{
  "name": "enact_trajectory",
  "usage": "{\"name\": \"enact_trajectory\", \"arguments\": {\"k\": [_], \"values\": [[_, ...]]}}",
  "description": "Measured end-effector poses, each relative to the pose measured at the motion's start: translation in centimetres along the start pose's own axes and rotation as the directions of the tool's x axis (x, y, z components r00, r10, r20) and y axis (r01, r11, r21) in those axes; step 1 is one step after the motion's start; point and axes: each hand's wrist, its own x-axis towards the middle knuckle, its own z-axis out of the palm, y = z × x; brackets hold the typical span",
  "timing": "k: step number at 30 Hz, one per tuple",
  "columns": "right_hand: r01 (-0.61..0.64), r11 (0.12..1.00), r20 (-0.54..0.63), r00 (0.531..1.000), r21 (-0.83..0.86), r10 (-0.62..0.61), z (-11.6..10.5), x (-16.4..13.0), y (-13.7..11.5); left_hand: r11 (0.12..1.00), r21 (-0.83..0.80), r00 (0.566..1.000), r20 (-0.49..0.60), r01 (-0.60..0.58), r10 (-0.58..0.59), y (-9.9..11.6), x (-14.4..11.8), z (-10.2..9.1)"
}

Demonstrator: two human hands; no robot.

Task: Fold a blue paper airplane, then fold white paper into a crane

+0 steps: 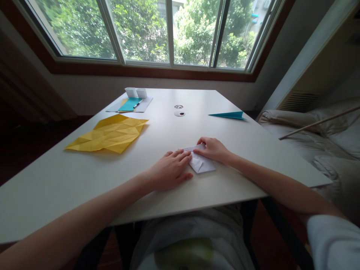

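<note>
Room: white table point(84, 176) under a wide window point(146, 33) full of green trees; a bed point(323, 142) stands to the right.
Folded paper: small white folded paper point(201, 163), near the table's near edge, centre, lying flat with a pointed flap and crisp creases.
Left hand point(170, 170): flat, palm down, fingers pressing the paper's left side.
Right hand point(213, 149): fingers curled over the paper's far edge, pinning it.
Risk: on the smooth top the paper could, I'd judge, slide under uneven pressure, skewing the crease.
Elsewhere: creased yellow sheet point(108, 134) far left; teal paper plane point(229, 115) far right, well apart; teal pad with pen point(131, 104) by the window.
</note>
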Motion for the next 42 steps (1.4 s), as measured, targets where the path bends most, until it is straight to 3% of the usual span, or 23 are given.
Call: {"name": "enact_trajectory", "arguments": {"k": [4, 10, 16, 20, 31, 42], "values": [[0.019, 0.999, -0.023, 1.0, -0.029, -0.02, 0.2, 0.1, -0.7, 1.0, 0.003, 1.0, -0.007, 0.007, -0.007, 0.1, 0.1, 0.1], [0.124, 0.988, 0.053, 0.99, 0.091, -0.129, -1.0, 0.1, 0.2, 1.0, 0.014, 1.0, -0.018, 0.014, -0.014, 0.2, 0.0, 0.0], [0.34, 0.927, 0.092, 0.93, 0.159, -0.357, -1.7, 0.0, 1.1, 1.0, 0.021, 1.0, -0.016, 0.015, -0.014, 0.3, -0.2, -0.1], [0.426, 0.894, 0.088, 0.894, 0.142, -0.44, -2.0, -0.2, 0.9, 0.997, 0.047, 0.997, -0.041, 0.06, -0.058, 0.7, -0.4, -0.2], [0.541, 0.826, 0.179, 0.807, 0.158, -0.563, -3.1, -0.9, 0.5, 0.983, 0.078, 0.984, -0.08, 0.167, -0.161, 1.3, -0.9, -0.6], [0.569, 0.801, 0.214, 0.772, 0.187, -0.599, -3.4, -1.0, 0.7, 0.982, 0.032, 0.979, -0.084, 0.187, -0.184, 0.8, -0.7, -0.7]]}}
